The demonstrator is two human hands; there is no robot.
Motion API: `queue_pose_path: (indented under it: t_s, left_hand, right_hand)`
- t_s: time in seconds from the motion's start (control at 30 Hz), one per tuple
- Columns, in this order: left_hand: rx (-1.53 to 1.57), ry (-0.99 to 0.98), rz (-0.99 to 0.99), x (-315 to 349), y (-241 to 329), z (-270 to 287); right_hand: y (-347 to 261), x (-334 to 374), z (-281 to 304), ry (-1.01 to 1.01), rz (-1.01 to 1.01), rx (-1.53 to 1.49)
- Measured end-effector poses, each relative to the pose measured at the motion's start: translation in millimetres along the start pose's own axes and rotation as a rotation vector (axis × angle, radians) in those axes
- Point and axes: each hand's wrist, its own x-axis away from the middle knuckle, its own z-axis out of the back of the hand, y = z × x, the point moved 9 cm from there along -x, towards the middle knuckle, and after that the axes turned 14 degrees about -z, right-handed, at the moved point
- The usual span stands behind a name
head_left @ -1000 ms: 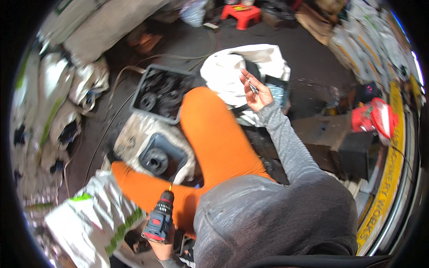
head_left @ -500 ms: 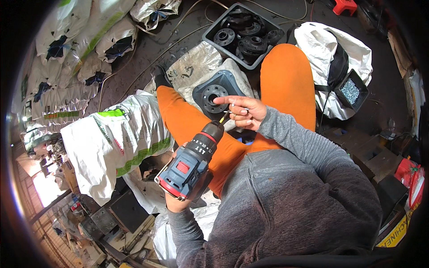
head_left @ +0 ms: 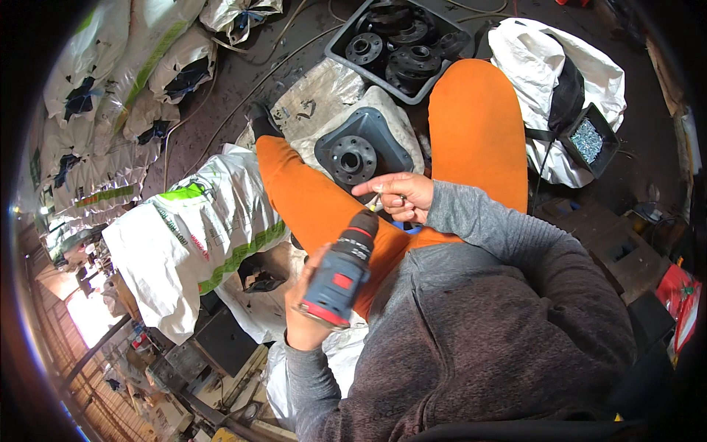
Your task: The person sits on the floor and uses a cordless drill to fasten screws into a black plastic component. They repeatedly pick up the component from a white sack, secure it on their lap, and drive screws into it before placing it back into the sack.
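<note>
My left hand (head_left: 303, 318) is wrapped around a grey-and-red cordless drill (head_left: 340, 274), its chuck facing up and to the right. A thin yellowish bit sticks out of the chuck toward my right hand (head_left: 403, 196). That hand has its index finger stretched out and the other fingers curled around something small, too small to make out, beside the bit tip. Just beyond the fingertip, a dark round flange (head_left: 353, 160) with a ring of holes and a raised centre sits in a grey square tray (head_left: 398, 151), between my legs.
A grey crate (head_left: 340, 55) of several black flanged parts stands ahead. To the right, a black box (head_left: 605, 158) of small silvery fasteners (head_left: 587, 140) rests against a white sack (head_left: 519, 55). Stuffed white sacks (head_left: 169, 236) line the left, and cables (head_left: 239, 110) cross the floor.
The drill has moved right and tilted more upright, bringing its bit closer to my right hand's fingers. My right hand has dropped slightly, its index finger now below the flange's centre.
</note>
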Motion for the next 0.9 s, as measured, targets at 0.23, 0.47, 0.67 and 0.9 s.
queue_pose_path:
  t_s: [0.23,0.47,0.67,0.9]
  left_hand:
    - [0.134,-0.09,0.16,8,-15,-6]
    - [-0.06,-0.087,-0.024,0,-16,4]
    - [0.046,0.043,0.096,-14,-43,23]
    - [0.049,0.004,0.174,-21,-69,22]
  right_hand:
    - [25,-13,20,0.06,-0.185,0.002]
    - [10,-1,36,0.33,0.053,-0.044]
    - [-28,13,74,0.733,0.367,-0.055]
    - [-73,-21,90,0.957,0.447,0.252]
